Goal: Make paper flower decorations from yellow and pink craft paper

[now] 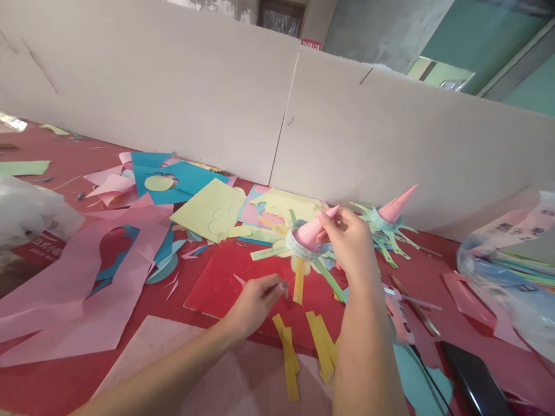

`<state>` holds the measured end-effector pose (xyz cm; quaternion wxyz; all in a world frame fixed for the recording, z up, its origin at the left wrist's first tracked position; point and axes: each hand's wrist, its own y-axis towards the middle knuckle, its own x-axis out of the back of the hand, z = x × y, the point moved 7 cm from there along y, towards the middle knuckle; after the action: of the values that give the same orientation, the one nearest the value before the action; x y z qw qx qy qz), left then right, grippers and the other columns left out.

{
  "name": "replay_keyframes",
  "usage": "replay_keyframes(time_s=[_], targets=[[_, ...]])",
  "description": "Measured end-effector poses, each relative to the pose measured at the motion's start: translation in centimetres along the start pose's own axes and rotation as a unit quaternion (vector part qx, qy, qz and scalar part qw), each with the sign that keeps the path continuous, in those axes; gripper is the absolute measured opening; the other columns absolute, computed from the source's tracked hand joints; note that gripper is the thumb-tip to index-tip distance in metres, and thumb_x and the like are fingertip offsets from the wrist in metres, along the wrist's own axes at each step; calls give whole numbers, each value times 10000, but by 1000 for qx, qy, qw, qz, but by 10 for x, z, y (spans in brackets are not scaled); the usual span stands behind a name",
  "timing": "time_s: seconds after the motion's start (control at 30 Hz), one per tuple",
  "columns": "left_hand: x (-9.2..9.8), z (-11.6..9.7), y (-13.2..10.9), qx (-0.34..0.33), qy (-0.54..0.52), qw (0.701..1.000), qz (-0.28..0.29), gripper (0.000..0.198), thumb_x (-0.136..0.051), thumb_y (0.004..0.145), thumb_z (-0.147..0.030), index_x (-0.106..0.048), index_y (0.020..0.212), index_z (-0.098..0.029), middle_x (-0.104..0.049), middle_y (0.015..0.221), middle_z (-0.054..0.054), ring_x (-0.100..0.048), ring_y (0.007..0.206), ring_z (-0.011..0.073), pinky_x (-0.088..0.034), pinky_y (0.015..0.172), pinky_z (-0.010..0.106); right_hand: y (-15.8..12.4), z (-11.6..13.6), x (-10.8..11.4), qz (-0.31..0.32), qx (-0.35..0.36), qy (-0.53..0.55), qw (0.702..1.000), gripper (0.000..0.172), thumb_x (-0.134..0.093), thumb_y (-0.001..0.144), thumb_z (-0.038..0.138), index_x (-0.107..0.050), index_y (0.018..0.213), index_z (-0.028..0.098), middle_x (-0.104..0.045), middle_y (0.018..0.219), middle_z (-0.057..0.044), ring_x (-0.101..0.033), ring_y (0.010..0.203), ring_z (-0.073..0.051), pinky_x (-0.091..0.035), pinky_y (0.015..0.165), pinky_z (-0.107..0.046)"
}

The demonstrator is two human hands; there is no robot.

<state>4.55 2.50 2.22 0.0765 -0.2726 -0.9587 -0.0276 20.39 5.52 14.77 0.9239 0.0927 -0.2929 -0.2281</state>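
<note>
My right hand [349, 237] pinches a pink paper cone [310, 234] near its tip. A pale patterned paper band [303, 252] rings the cone's base, and green and yellow strips spread out from it. Below and to the left, my left hand [258, 303] is closed over a red board [221, 271], its thumb and fingers pressed together. Whether something small is between them I cannot make out. Several loose yellow paper strips [288, 361] lie in front of the board. A second pink cone [395, 207] with green strips stands behind my right wrist.
Cut pink paper [130, 323], blue paper [195, 180] and yellow sheets [212, 211] cover the left and back. On the right are a pink glue gun [399, 320], a brown pencil [418, 309], a black phone [474, 378] and a plastic bag [511, 283]. A pale panel [208, 98] stands behind.
</note>
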Motion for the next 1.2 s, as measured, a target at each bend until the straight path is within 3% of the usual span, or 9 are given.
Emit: replay_keyframes(time_s=[0.27, 0.47, 0.57, 0.7, 0.77, 0.93, 1.2], targets=[[-29, -8, -10, -53, 34, 986, 157, 227, -406, 839, -199, -557, 672, -163, -509, 646, -3, -435, 602, 110, -322, 556, 212, 3, -5, 4, -22, 5, 13, 1000, 296, -543, 762, 469, -607, 848, 193, -605, 538, 12, -592, 493, -170, -458, 617, -321], [-34, -10, -13, -74, 44, 980, 180, 240, -424, 842, -252, -565, 665, -171, -492, 598, -1, -412, 549, 112, -303, 510, 219, 2, -2, 9, -48, 8, -1, 999, 256, -543, 763, 458, -575, 770, 204, -599, 525, 15, -575, 486, -161, -452, 596, -307], [-31, -6, -11, -58, 42, 985, 157, 232, -437, 838, -269, -555, 664, -172, -463, 594, -17, -375, 540, 101, -287, 509, 215, 1, 1, 9, -60, 5, -5, 998, 261, -558, 745, 471, -551, 736, 210, -543, 450, 33, -539, 440, -159, -432, 540, -293], [-13, 0, -4, -14, 26, 998, 49, 223, -464, 834, -362, -583, 794, -177, -366, 566, -44, -310, 534, 98, -251, 504, 214, -1, 7, 6, -68, 3, -1, 998, 275, -587, 712, 486, -529, 718, 217, -473, 401, 59, -492, 395, -147, -407, 501, -279], [-6, 2, -1, 4, -18, 1000, 21, 266, -475, 828, -424, -564, 867, -177, -304, 558, -60, -272, 524, 94, -226, 495, 214, -2, 10, 4, -72, 4, -3, 997, 278, -596, 702, 487, -506, 694, 224, -464, 410, 64, -477, 389, -139, -402, 500, -276], [-5, 5, 2, 39, -151, 988, 20, 365, -472, 820, -502, -504, 978, -175, -327, 575, -67, -264, 518, 82, -214, 484, 211, -5, 16, -4, -57, 6, -18, 998, 292, -601, 703, 489, -461, 679, 233, -478, 465, 56, -463, 409, -131, -379, 493, -271], [-1, 1, 3, 51, -191, 980, -3, 468, -441, 814, -560, -533, 1016, -149, -260, 556, -72, -240, 493, 72, -204, 460, 219, -10, 25, -16, -38, 33, -40, 998, 300, -595, 703, 509, -476, 677, 234, -486, 526, 38, -461, 506, -142, -363, 520, -262]])
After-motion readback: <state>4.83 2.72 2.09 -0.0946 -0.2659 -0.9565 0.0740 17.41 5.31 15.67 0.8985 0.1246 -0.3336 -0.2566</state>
